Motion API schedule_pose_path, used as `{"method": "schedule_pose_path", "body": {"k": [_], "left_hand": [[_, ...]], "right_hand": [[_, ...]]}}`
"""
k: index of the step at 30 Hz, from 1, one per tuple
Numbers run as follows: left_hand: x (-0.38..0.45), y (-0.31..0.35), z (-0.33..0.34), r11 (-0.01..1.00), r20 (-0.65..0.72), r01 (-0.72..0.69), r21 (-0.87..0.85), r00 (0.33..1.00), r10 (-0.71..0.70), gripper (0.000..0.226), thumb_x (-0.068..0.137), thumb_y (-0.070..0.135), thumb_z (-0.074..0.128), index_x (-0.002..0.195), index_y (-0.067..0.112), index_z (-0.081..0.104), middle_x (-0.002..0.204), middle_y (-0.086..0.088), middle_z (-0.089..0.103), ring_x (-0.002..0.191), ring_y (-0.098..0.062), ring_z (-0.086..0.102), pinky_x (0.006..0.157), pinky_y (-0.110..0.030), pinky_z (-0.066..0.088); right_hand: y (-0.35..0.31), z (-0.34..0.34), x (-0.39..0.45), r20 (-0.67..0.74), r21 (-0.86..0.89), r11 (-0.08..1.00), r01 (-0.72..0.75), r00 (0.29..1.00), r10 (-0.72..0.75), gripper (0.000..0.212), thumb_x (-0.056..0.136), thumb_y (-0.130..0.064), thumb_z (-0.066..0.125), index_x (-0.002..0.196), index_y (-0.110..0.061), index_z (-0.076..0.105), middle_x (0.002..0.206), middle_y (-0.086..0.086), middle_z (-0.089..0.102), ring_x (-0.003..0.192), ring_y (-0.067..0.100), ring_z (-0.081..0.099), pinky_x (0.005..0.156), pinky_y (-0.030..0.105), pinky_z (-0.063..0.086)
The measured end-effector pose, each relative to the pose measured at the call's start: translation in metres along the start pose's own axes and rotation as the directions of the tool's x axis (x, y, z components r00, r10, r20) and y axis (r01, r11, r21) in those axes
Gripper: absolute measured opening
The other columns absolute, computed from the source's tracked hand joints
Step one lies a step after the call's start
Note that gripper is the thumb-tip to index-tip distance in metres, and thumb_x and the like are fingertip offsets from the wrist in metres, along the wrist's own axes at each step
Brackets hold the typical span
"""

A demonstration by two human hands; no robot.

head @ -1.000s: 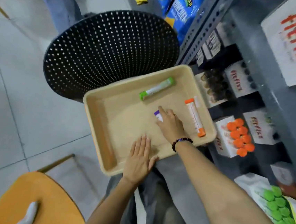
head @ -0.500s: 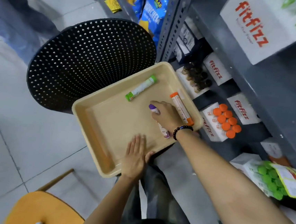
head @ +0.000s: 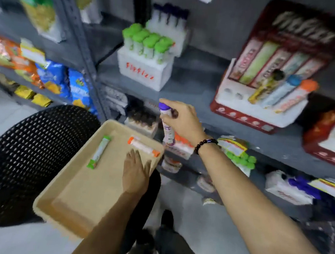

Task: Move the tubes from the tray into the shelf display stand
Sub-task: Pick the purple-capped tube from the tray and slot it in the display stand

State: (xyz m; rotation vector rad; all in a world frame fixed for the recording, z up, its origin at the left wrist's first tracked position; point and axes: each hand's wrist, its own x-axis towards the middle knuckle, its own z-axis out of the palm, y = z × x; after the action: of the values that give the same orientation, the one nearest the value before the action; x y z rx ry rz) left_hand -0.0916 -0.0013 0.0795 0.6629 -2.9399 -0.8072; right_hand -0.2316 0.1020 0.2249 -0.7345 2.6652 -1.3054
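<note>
The right hand (head: 185,121), arm outstretched, pinches a purple-capped tube (head: 166,124) roughly upright, as far as the blur allows. The left hand (head: 136,173) lies flat, fingers spread, on the tray (head: 86,197).

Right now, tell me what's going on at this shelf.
A person is restocking. The right hand holds a purple-capped tube in the air, between the beige plastic tray and the red tiered display stand. The left hand rests flat in the tray, where a green-capped tube and an orange-capped tube lie.
</note>
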Motion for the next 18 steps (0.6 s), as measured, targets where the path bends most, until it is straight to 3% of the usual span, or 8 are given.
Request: {"method": "schedule_pose_path", "body": {"k": [2,6,8,10,12,15,18], "left_hand": [[0.03,0.037,-0.014,0.984,-0.132,-0.174,-0.021,0.977,0.17,0.051,0.096,0.027,0.033,0.131,-0.011,0.037,0.135,-0.038,0.04,0.128,-0.048,0.038,0.106,-0.051,0.035],[0.083,0.112,-0.03,0.947,-0.234,-0.273,-0.17,0.944,0.231,0.05,0.096,0.021,0.045,0.134,-0.011,0.036,0.142,-0.03,0.036,0.135,-0.043,0.028,0.112,-0.05,0.025],[0.106,0.14,-0.03,0.934,-0.248,-0.329,-0.137,0.925,0.289,0.051,0.097,0.022,0.044,0.135,-0.009,0.034,0.145,-0.027,0.034,0.138,-0.04,0.026,0.114,-0.048,0.022],[0.129,0.162,-0.027,0.924,-0.234,-0.372,-0.091,0.91,0.343,0.052,0.098,0.025,0.041,0.138,-0.007,0.031,0.147,-0.026,0.03,0.139,-0.038,0.022,0.116,-0.045,0.017],[0.151,0.177,-0.022,0.927,-0.17,-0.374,-0.016,0.915,0.366,0.055,0.099,0.029,0.037,0.14,-0.006,0.026,0.15,-0.024,0.025,0.141,-0.037,0.016,0.117,-0.044,0.013],[0.174,0.19,-0.013,0.934,-0.071,-0.35,0.076,0.932,0.355,0.06,0.099,0.034,0.032,0.142,-0.005,0.018,0.153,-0.024,0.018,0.142,-0.036,0.01,0.117,-0.044,0.009],[0.185,0.19,-0.004,0.933,0.016,-0.337,0.126,0.941,0.337,0.064,0.099,0.038,0.029,0.144,-0.003,0.012,0.154,-0.022,0.012,0.143,-0.035,0.006,0.118,-0.044,0.006]], "right_hand": [[-0.002,-0.034,0.001,-0.093,-0.013,1.0,0.012,0.996,-0.013,0.043,0.075,-0.013,0.066,0.118,-0.019,0.064,0.092,0.003,0.068,0.078,0.019,0.06,0.08,0.027,0.047],[0.0,-0.098,0.007,-0.232,0.0,0.999,0.036,0.972,-0.035,0.043,0.076,-0.012,0.066,0.119,-0.019,0.063,0.088,0.007,0.067,0.072,0.023,0.062,0.078,0.039,0.054],[0.006,-0.127,0.012,-0.308,-0.003,0.999,0.045,0.95,-0.044,0.042,0.077,-0.014,0.066,0.118,-0.021,0.063,0.093,0.009,0.07,0.073,0.021,0.065,0.078,0.035,0.055],[0.014,-0.154,0.019,-0.367,-0.005,0.998,0.061,0.928,-0.059,0.042,0.077,-0.015,0.066,0.118,-0.021,0.063,0.089,-0.005,0.071,0.066,0.002,0.061,0.072,0.018,0.052],[0.023,-0.175,0.026,-0.404,-0.021,0.998,0.052,0.913,-0.056,0.042,0.076,-0.016,0.066,0.118,-0.021,0.063,0.084,-0.014,0.07,0.057,-0.004,0.055,0.065,0.008,0.046],[0.033,-0.195,0.037,-0.429,-0.007,1.0,0.016,0.903,-0.017,0.045,0.077,-0.015,0.068,0.12,-0.019,0.061,0.103,-0.001,0.072,0.072,0.009,0.064,0.076,0.024,0.056],[0.039,-0.205,0.046,-0.407,0.004,1.0,0.007,0.913,-0.005,0.049,0.076,-0.016,0.069,0.124,-0.019,0.058,0.1,-0.001,0.072,0.073,0.005,0.065,0.073,0.021,0.054]]}}
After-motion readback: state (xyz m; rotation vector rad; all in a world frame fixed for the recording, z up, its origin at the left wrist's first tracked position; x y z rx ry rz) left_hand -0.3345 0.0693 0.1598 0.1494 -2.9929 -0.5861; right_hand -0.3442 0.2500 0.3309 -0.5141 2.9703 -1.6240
